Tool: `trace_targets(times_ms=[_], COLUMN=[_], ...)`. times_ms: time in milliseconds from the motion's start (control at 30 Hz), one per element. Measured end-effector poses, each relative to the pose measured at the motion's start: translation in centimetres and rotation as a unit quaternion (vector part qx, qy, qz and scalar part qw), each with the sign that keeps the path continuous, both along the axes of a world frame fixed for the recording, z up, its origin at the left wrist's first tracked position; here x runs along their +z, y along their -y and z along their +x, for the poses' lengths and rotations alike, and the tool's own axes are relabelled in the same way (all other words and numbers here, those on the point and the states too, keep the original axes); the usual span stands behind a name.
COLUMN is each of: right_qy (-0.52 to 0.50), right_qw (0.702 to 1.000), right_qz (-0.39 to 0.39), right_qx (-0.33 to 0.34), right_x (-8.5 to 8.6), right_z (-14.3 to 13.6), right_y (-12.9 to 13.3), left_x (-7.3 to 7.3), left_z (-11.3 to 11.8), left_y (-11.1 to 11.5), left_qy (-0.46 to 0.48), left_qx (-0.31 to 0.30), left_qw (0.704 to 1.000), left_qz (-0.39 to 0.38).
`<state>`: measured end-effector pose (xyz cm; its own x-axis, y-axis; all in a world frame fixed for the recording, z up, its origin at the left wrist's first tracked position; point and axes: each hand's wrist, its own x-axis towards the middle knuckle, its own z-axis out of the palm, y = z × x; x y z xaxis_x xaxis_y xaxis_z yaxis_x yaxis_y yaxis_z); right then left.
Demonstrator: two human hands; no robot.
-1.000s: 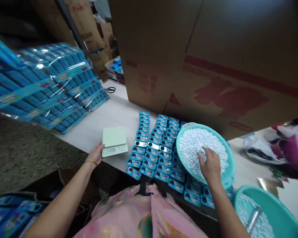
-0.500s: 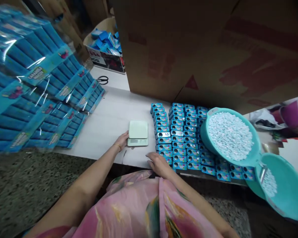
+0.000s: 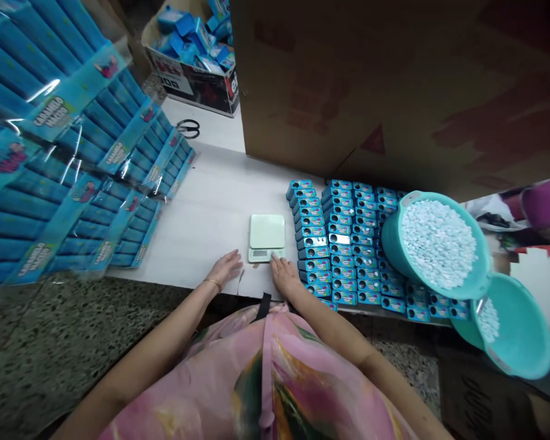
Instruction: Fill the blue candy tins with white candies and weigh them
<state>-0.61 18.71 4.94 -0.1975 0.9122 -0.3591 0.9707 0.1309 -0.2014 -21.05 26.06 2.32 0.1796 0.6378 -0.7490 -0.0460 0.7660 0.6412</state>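
Observation:
A pale green digital kitchen scale point(image 3: 267, 232) sits on the white tabletop with its flat pan bare. My right hand point(image 3: 285, 276) reaches its front panel, a fingertip touching the button area at the right of the small display; no object shows in this hand. Just left of the scale, my left hand point(image 3: 226, 270) rests near the table with fingers stretched out, holding nothing and apart from the scale. To the right stand rows of small blue candy boxes point(image 3: 315, 264), each with a round dark opening on top.
A turquoise tub point(image 3: 482, 256) of white candies stands over the boxes, beside a second turquoise tub point(image 3: 527, 330). At left rise plastic-wrapped blue display packs point(image 3: 80, 192). Black scissors point(image 3: 189, 128), a carton point(image 3: 201, 88) of blue boxes and a large cardboard box point(image 3: 371, 79) lie behind.
My left hand has let go of the scale's left side and drawn back. My right hand has moved from beside the boxes to the scale's front panel. The view has shifted.

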Motion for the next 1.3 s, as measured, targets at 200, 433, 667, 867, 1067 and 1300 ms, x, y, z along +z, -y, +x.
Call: trace_targets(times_ms=[200, 433, 667, 867, 1067, 1300], right_qy=[-0.021, -0.127, -0.167, -0.178, -0.222, -0.201], right_qw=[1.0, 0.988, 0.975, 0.956, 0.887, 0.893], right_qz=[-0.007, 0.07, 0.106, 0.13, 0.214, 0.213], right_qx=[-0.008, -0.053, -0.1, -0.192, -0.345, -0.341], right_x=[-0.5, -0.4, 0.6, 4.4, 8.1, 6.6], right_z=[-0.5, -1.1, -0.8, 2.7, 5.9, 4.9], right_y=[-0.7, -0.6, -1.7, 1.2, 9.8, 13.9], left_x=[-0.9, -0.2, 0.2, 0.3, -0.2, -0.6], left_z=[-3.3, -3.3, -2.8, -3.1, -4.1, -3.3], left_y=[1.0, 0.6, 0.5, 0.3, 0.5, 1.1], left_qy=[-0.052, -0.056, -0.071, -0.074, -0.1, -0.113], left_qx=[-0.013, -0.026, -0.065, -0.09, -0.085, -0.119], left_qw=[0.998, 0.998, 0.995, 0.993, 0.991, 0.986], left_qz=[-0.023, -0.008, -0.01, -0.008, -0.016, -0.024])
